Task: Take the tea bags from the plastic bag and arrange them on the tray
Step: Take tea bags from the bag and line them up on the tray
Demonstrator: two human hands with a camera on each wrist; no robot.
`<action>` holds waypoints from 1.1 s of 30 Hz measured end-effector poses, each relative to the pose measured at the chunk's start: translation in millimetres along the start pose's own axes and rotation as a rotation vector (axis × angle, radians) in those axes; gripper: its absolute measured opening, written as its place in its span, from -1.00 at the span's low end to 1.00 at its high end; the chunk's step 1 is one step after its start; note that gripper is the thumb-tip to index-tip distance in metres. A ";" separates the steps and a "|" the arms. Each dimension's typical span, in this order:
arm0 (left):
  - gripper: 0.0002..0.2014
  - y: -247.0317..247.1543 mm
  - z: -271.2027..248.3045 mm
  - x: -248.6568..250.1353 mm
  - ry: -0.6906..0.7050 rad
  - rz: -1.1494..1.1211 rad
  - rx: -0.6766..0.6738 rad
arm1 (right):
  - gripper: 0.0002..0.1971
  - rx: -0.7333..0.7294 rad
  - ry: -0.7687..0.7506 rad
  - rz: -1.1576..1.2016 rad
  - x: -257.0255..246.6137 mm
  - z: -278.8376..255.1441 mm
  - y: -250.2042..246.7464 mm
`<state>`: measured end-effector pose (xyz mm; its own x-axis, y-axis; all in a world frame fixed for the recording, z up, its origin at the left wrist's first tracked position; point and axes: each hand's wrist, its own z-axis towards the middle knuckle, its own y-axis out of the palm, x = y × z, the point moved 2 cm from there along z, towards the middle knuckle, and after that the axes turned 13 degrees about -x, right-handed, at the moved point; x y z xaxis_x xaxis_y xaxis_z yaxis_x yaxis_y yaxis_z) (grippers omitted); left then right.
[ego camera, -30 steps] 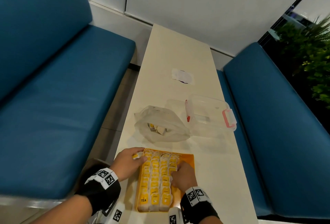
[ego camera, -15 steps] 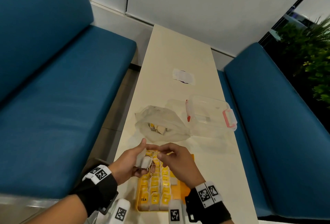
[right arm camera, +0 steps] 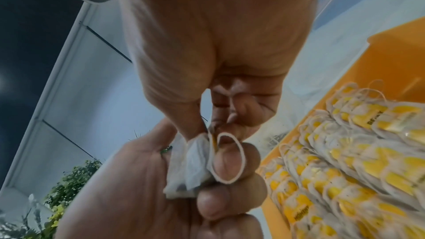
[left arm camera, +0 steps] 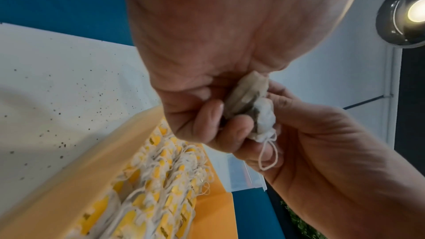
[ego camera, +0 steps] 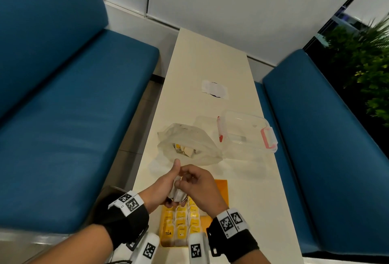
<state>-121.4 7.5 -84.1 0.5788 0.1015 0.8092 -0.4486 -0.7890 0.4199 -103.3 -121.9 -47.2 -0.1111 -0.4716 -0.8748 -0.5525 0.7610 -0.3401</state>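
Tray [ego camera: 221,188] mostly filled, rows of tea bags [ego camera: 181,220] sitting in it. Left hand [ego camera: 162,188] gripping loose tea bag [ego camera: 177,194] above tray, right hand [ego camera: 200,188] pinching its string. Few more waiting in plastic bag [ego camera: 189,143] beyond tray.

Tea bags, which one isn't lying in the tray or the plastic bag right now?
The tea bag gripped in the left hand, held above the orange tray; the right hand pinches its string. The others lie in rows on the tray or inside the plastic bag.

Your left hand [ego camera: 160,188] and right hand [ego camera: 200,186] both pinch one tea bag [ego camera: 176,192], held up just above the orange tray [ego camera: 221,188] of tea bags.
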 end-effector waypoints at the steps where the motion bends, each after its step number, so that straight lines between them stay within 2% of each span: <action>1: -0.11 -0.7 1.9 -1.5 -0.004 -0.003 -0.004 | -0.79 0.005 -0.011 0.014 0.4 0.0 0.7; 6: -0.09 -9.3 2.5 -3.0 -0.002 -0.148 -0.044 | -0.88 0.051 -0.041 0.104 -3.7 -3.1 -6.5; 11: -0.45 -16.3 -0.8 -4.1 0.024 -0.232 0.007 | -0.90 0.070 -0.023 0.187 -5.4 -8.4 -18.0; 14: -0.53 -17.2 1.6 -4.7 0.052 -0.243 0.064 | -0.99 0.072 -0.008 0.163 -9.3 -9.7 -19.4; 18: -0.54 -19.7 7.6 -7.5 0.045 -0.287 0.169 | -0.77 0.113 0.022 0.111 -9.6 -5.5 -21.0; 21: -0.55 -26.0 8.8 -7.9 0.056 -0.228 0.210 | -0.75 0.124 0.029 0.056 -11.3 -7.0 -31.3; 23: -0.60 -30.9 7.9 -6.4 0.078 -0.174 0.264 | -0.80 0.108 0.051 -0.151 -10.7 -9.1 -41.9; 25: -0.67 -35.3 7.2 -3.7 0.104 -0.107 0.316 | -0.75 0.047 0.090 -0.415 -9.4 -9.7 -48.4; 26: -0.70 -37.0 7.6 -2.7 0.116 -0.059 0.330 | -0.77 0.037 0.101 -0.462 -8.1 -9.8 -52.0; 30: -0.70 -35.8 6.7 7.0 0.211 0.174 0.331 | -0.84 0.037 0.100 -0.408 -8.4 -10.5 -63.5; 32: -0.84 -30.5 6.3 14.1 0.294 0.318 0.274 | -0.84 0.007 0.100 -0.343 -8.7 -10.7 -65.2; 33: -0.84 -26.4 6.6 16.9 0.310 0.394 0.235 | -0.83 -0.006 0.094 -0.291 -9.7 -10.8 -64.6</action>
<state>-95.3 26.0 -84.2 0.1544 -0.0833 0.9845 -0.4057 -0.9139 -0.0137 -75.5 -171.3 -13.1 -0.0237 -0.7088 -0.7051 -0.5773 0.5855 -0.5691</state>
